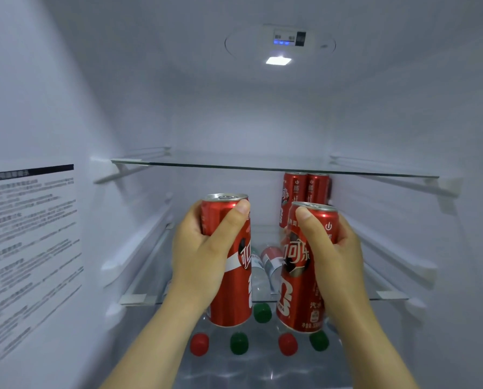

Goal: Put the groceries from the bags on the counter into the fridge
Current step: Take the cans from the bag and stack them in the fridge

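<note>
Mid-task, stocking drinks. Left grip (204, 248) is wrapped round a red can (236, 279), thumb across the front near the rim; right grip (331, 254) is wrapped the same way round a second red can (299, 284). Both cans are upright, held in the air at the fridge mouth in front of the middle shelf (156, 276), neither set down yet. Done so far: two matching cans (293, 192) stand touching at the back right of that shelf, under the upper glass shelf (262, 165), which carries nothing visible. Clear bottles with red and green caps (239, 343) lie on the level below, caps toward the camera. Left to do: place these two cans, likely beside the back pair. Bags and desk are out of view, so I cannot tell how much more remains. Writing: cans carry Coca-Cola's Chinese script, 可乐 readable on the right can, apparently 汽水 lower down, plus a power-button icon. The sticker (30, 248) on the left wall has dense text, too blurred to read. The ceiling control panel (289, 39) shows blue lights, its text illegible.
</note>
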Demonstrator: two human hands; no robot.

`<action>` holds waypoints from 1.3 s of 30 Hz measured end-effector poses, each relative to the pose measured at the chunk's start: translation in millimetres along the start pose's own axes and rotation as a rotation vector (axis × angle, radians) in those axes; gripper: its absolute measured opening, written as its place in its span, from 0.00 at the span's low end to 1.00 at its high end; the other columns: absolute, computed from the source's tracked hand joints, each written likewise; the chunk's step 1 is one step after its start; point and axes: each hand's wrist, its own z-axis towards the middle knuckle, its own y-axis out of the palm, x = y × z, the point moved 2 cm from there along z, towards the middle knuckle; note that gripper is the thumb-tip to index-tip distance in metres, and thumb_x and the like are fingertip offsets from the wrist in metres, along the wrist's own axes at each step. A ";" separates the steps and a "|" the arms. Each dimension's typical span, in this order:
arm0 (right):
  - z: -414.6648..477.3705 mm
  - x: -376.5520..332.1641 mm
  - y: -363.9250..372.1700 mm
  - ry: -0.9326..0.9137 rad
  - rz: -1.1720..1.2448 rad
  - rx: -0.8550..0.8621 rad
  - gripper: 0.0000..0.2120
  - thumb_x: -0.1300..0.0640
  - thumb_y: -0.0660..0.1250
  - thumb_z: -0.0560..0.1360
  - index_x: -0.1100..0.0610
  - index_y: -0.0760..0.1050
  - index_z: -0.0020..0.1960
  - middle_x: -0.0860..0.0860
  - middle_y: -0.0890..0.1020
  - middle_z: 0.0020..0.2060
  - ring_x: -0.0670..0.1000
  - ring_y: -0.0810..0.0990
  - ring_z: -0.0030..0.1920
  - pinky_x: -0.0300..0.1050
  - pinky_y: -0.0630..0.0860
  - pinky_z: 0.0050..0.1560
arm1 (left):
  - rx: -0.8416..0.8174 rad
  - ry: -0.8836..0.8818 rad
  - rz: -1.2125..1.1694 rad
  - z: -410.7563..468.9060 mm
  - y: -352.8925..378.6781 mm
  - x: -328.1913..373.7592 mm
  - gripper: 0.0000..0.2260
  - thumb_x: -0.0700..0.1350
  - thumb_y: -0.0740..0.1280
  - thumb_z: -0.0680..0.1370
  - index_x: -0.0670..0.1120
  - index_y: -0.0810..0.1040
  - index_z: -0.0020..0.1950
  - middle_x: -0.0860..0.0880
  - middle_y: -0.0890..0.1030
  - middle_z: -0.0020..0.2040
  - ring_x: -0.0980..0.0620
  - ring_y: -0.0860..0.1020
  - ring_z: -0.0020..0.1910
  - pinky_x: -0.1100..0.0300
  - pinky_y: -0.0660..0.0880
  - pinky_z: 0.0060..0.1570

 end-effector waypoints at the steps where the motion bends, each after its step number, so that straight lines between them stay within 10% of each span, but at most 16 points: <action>1: 1.2 0.3 0.2 -0.004 -0.001 0.007 0.22 0.33 0.65 0.60 0.41 0.74 0.50 0.42 0.84 0.44 0.39 0.83 0.42 0.33 0.77 0.37 | 0.000 0.007 0.002 1.1 0.3 0.1 0.15 0.63 0.68 0.66 0.57 0.77 0.48 0.52 0.84 0.44 0.49 0.84 0.44 0.50 0.82 0.45; 17: 28.9 18.2 11.7 -0.146 -0.078 -0.003 0.13 0.41 0.67 0.67 0.40 0.71 0.50 0.38 0.80 0.44 0.33 0.80 0.43 0.23 0.73 0.38 | 0.019 0.151 0.101 18.0 9.3 -15.4 0.12 0.60 0.66 0.67 0.58 0.72 0.47 0.58 0.80 0.39 0.65 0.79 0.41 0.76 0.73 0.37; 25: 32.8 21.7 8.6 -0.164 -0.163 -0.036 0.15 0.40 0.65 0.69 0.40 0.68 0.53 0.38 0.78 0.44 0.32 0.79 0.44 0.24 0.73 0.37 | 0.042 0.173 0.124 29.1 14.5 -24.0 0.22 0.61 0.64 0.69 0.48 0.74 0.57 0.57 0.79 0.43 0.67 0.78 0.42 0.77 0.72 0.38; 31: 32.3 43.6 -5.1 -0.070 -0.421 -0.153 0.26 0.32 0.64 0.69 0.39 0.65 0.63 0.43 0.76 0.56 0.41 0.78 0.53 0.42 0.75 0.51 | -0.055 0.105 0.167 24.8 9.1 -32.1 0.21 0.61 0.64 0.69 0.53 0.70 0.58 0.58 0.77 0.46 0.69 0.77 0.42 0.77 0.73 0.37; 34: 16.3 52.3 -16.2 0.002 -0.529 -0.107 0.35 0.31 0.67 0.65 0.43 0.63 0.68 0.43 0.74 0.57 0.40 0.76 0.51 0.35 0.73 0.46 | -0.146 -0.025 0.155 19.3 4.7 -40.4 0.16 0.63 0.63 0.68 0.60 0.69 0.52 0.57 0.77 0.47 0.61 0.78 0.44 0.69 0.72 0.39; 39: 7.1 46.4 -20.7 0.029 -0.526 0.027 0.25 0.40 0.75 0.65 0.48 0.67 0.54 0.40 0.76 0.45 0.39 0.77 0.44 0.31 0.70 0.38 | -0.173 -0.074 0.141 20.6 4.6 -41.9 0.23 0.64 0.63 0.67 0.58 0.65 0.59 0.59 0.75 0.50 0.60 0.77 0.47 0.67 0.71 0.40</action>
